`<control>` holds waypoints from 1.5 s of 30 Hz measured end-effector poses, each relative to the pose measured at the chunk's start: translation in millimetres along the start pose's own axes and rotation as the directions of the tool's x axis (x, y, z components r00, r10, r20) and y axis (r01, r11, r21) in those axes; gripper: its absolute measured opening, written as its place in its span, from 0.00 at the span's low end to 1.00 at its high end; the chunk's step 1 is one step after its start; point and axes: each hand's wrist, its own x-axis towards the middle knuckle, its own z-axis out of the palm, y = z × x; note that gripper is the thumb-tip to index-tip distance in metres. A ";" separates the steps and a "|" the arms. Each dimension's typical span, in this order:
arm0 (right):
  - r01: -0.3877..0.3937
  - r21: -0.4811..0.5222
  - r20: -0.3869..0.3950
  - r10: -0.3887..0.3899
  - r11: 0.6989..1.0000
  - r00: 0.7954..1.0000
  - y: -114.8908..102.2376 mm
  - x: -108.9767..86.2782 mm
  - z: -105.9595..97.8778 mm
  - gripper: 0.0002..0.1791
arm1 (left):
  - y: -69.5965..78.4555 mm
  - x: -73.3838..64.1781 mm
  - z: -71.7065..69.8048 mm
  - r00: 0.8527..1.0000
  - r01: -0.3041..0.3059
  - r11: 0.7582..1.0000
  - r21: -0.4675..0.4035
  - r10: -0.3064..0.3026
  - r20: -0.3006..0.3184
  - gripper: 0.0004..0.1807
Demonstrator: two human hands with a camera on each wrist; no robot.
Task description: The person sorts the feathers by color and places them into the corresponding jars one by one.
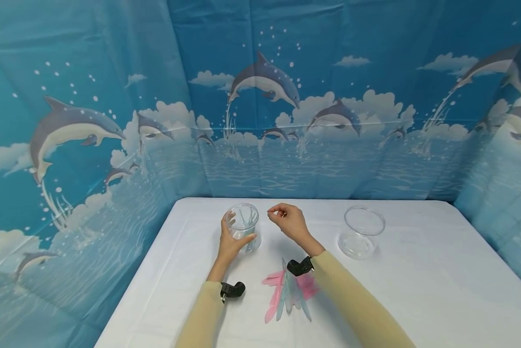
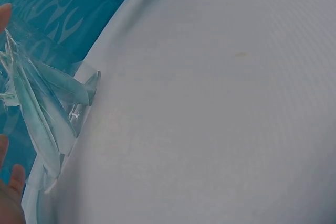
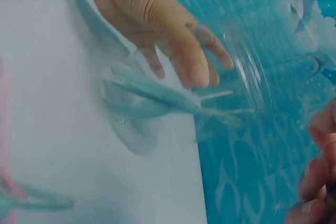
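My left hand [image 1: 232, 244] grips a clear jar [image 1: 257, 227] at the left of the table, thumb in front and fingers around the far side. Several pale blue-green feathers [image 2: 39, 108] stand in the jar with their quills up, also seen through its wall in the right wrist view. Just right of the rim, apart from it, my right hand [image 1: 290, 222] hovers with bent fingers, thumb and forefinger close together. I see nothing between those fingers, which show only partly in the right wrist view. Below it lies a pile of pink and blue-green feathers [image 1: 290, 292].
A second clear jar [image 1: 359, 246] stands on the right part of the white-covered table [image 1: 426, 280]. Blue curtains [image 1: 260, 159] with dolphins hang behind and beside the table. A black wrist camera [image 1: 299, 266] partly covers the feather pile.
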 end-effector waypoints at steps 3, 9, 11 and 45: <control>-0.038 -0.009 0.062 0.039 0.999 0.997 5.4 -3.2 -7.6 0.06 | -0.9 1.5 -1.1 1.000 0.001 1.000 -0.002 -0.001 0.002 0.54; -0.160 -0.105 0.279 0.184 0.982 0.943 15.1 -10.4 -20.5 0.07 | 0.2 2.4 -1.5 1.000 -0.021 1.000 0.011 0.021 0.009 0.55; -0.182 -0.168 0.361 0.232 0.969 0.903 19.4 -13.9 -22.8 0.09 | 1.2 1.3 -1.0 1.000 -0.019 1.000 0.015 0.019 0.011 0.55; -0.096 -0.534 0.459 0.383 0.840 0.801 31.9 -45.7 6.0 0.22 | -40.7 11.8 5.1 0.999 0.021 1.000 0.013 -0.020 -0.028 0.58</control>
